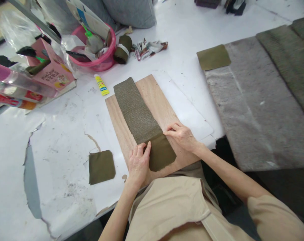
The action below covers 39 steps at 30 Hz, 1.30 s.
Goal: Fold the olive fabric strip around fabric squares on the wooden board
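Observation:
On a wooden board (158,95) lies a long grey-brown textured fabric strip (136,108). A smooth olive fabric piece (162,152) with cut-off corners meets its near end, the two edges touching or slightly overlapping. At the left end of that seam, the bent fingers and thumb of my left hand (138,162) close on the olive piece's corner. Thumb and forefinger of my right hand (183,135) pinch the olive piece at the opposite corner. Left of the board, a similar olive square (102,167) rests on the white table covering.
A yellow glue tube (101,84) lies beyond the board, near a pink basket (101,62) of supplies and a pink box (52,72). An olive roll (123,49) sits beside crumpled wrappers (149,48). To the right, a grey panel (252,100) carries another olive piece (214,57).

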Each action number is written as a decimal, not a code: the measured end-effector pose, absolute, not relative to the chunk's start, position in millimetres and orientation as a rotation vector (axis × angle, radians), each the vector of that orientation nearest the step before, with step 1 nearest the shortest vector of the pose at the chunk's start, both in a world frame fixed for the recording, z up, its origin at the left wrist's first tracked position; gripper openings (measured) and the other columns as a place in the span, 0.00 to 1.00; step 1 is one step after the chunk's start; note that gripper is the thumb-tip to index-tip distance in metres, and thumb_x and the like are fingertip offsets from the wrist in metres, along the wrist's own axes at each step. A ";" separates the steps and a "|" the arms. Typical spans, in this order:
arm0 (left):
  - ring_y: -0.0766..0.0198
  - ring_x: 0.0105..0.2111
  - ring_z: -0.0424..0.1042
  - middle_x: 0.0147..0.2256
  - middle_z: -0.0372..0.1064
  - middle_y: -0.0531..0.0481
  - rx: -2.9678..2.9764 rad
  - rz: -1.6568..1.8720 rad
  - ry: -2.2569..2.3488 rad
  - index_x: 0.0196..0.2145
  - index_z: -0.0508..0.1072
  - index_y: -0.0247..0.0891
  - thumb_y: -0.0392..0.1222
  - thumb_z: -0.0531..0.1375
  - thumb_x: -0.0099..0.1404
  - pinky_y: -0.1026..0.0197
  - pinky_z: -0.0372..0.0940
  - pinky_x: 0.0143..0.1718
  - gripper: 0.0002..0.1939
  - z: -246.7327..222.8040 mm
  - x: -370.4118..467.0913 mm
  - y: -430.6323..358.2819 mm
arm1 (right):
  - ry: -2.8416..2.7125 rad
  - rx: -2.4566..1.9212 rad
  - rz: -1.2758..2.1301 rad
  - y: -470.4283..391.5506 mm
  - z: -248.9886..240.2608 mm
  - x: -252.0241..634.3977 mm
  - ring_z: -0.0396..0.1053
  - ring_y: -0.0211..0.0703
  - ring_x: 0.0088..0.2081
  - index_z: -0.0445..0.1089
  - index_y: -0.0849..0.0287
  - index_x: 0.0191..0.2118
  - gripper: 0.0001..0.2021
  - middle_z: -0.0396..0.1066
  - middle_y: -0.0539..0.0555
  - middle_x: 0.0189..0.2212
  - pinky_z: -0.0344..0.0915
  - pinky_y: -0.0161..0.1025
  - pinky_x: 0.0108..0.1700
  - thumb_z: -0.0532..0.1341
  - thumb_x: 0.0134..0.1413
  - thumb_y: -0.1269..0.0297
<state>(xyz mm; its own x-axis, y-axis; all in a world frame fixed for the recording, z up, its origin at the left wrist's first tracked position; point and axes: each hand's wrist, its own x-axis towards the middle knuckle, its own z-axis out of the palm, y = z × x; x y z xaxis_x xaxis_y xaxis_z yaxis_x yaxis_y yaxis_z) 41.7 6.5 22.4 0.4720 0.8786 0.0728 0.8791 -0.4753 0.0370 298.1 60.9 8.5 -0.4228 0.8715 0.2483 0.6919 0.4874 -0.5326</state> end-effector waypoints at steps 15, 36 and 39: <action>0.58 0.40 0.67 0.40 0.68 0.46 -2.652 -0.648 -1.885 0.43 0.72 0.38 0.36 0.56 0.69 0.56 0.66 0.41 0.07 20.9 29.1 -2.8 | -2.522 -1.450 0.556 78.0 44.9 258.4 0.65 0.45 0.41 0.70 0.59 0.36 0.05 0.71 0.54 0.36 0.59 0.39 0.42 0.66 0.56 0.67; 0.62 0.35 0.68 0.33 0.71 0.49 -2.917 -0.631 -1.752 0.37 0.72 0.38 0.41 0.50 0.73 0.57 0.61 0.39 0.12 45.2 30.3 26.8 | -1.879 -1.378 1.180 57.0 75.0 272.2 0.72 0.37 0.34 0.74 0.56 0.33 0.06 0.76 0.47 0.30 0.64 0.33 0.37 0.60 0.60 0.65; 0.61 0.34 0.68 0.32 0.71 0.49 -2.834 -0.602 -1.885 0.34 0.72 0.37 0.41 0.50 0.73 0.57 0.62 0.39 0.13 45.9 2.0 14.9 | -1.855 -1.414 1.139 56.3 77.6 276.6 0.74 0.40 0.37 0.74 0.55 0.37 0.08 0.77 0.48 0.35 0.66 0.35 0.40 0.58 0.62 0.63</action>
